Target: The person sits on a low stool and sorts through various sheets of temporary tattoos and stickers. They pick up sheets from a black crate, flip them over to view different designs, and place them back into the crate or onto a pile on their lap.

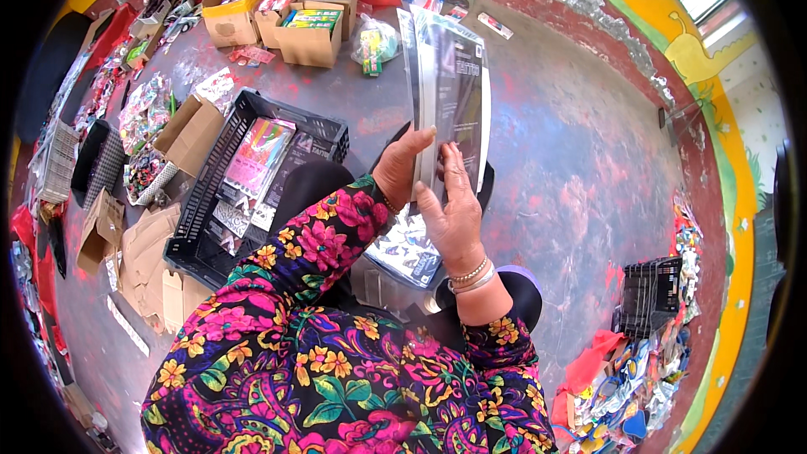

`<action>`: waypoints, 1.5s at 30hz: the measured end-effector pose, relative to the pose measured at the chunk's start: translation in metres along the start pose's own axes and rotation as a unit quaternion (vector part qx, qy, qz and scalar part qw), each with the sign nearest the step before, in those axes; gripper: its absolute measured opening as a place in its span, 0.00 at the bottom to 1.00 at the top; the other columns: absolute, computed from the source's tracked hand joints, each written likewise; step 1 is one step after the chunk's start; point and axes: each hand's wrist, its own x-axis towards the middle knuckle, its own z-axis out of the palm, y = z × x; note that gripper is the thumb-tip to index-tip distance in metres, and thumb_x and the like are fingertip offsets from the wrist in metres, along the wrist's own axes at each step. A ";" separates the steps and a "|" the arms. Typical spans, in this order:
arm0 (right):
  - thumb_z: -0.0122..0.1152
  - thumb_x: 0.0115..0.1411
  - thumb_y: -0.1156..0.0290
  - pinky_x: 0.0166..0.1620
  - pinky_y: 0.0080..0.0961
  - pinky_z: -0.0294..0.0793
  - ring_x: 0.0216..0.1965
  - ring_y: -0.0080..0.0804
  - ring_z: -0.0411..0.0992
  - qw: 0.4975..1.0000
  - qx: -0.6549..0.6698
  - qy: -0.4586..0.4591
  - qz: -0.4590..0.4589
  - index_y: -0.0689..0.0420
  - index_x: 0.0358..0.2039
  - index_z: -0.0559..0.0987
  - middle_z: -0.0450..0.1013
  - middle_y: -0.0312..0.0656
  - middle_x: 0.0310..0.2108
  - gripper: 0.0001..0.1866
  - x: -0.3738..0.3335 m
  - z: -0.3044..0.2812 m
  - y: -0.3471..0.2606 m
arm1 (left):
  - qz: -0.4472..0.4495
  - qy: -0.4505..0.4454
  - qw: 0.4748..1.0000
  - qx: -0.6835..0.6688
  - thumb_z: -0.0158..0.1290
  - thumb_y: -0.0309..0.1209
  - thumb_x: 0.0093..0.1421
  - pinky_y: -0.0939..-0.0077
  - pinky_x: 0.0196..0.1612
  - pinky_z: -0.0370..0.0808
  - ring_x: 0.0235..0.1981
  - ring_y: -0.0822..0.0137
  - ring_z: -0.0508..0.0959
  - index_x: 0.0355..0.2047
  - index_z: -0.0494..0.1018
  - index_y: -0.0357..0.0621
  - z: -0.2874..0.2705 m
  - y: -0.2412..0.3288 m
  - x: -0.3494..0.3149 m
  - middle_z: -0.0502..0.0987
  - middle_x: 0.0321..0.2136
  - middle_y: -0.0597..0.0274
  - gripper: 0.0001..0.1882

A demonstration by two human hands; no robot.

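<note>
Upright before me stands a stack of flat packages [461, 92], dark printed cards in clear plastic sleeves. Gripping its lower left edge is my left hand [403, 166], closed, thumb across the front and the other fingers hidden behind. My right hand [456, 214] is at the lower front of the stack, its fingers together against the plastic and its thumb at the left side. Below my hands, near my lap, lies another packaged sheet [408, 252] with blue and dark patterns, partly covered by my arms.
To my left is a black plastic crate [202, 202] holding flat packages. Cardboard boxes [309, 38] of packaged goods stand far off, beside a clear bag [376, 44]. Loose goods line the left wall; a smaller black crate [649, 292] and a heap of items [626, 387] are at right.
</note>
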 end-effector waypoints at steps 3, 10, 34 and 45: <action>0.50 0.59 0.69 0.56 0.29 0.58 0.55 0.46 0.60 0.986 0.161 0.002 0.046 0.68 0.51 0.65 0.65 0.57 0.49 0.22 0.001 -0.010 0.003 | -0.038 -0.020 0.999 -0.029 0.51 0.42 0.54 0.70 0.41 0.71 0.38 0.66 0.73 0.50 0.61 0.44 0.010 0.009 -0.005 0.71 0.39 0.62 0.25; 0.45 0.63 0.68 0.40 0.17 0.68 0.36 0.19 0.68 0.879 0.411 0.015 0.242 0.65 0.47 0.70 0.72 0.37 0.38 0.16 0.004 -0.046 0.016 | -0.025 0.058 0.997 0.035 0.51 0.29 0.51 0.70 0.39 0.74 0.31 0.62 0.76 0.40 0.69 0.32 0.008 0.016 0.002 0.75 0.31 0.53 0.17; 0.50 0.59 0.75 0.38 0.19 0.71 0.34 0.24 0.71 0.827 0.504 0.140 0.205 0.65 0.47 0.68 0.72 0.40 0.37 0.15 -0.003 -0.131 0.076 | -0.064 0.048 0.988 0.133 0.47 0.23 0.50 0.70 0.40 0.73 0.35 0.65 0.74 0.47 0.62 0.35 -0.008 0.027 -0.002 0.71 0.35 0.56 0.22; 0.51 0.58 0.74 0.35 0.16 0.71 0.34 0.20 0.71 0.867 0.399 0.148 0.261 0.63 0.45 0.72 0.73 0.38 0.37 0.14 -0.011 -0.123 0.108 | -0.053 0.037 0.989 0.137 0.45 0.21 0.48 0.69 0.39 0.73 0.34 0.63 0.74 0.46 0.63 0.34 -0.018 0.020 0.006 0.71 0.33 0.57 0.21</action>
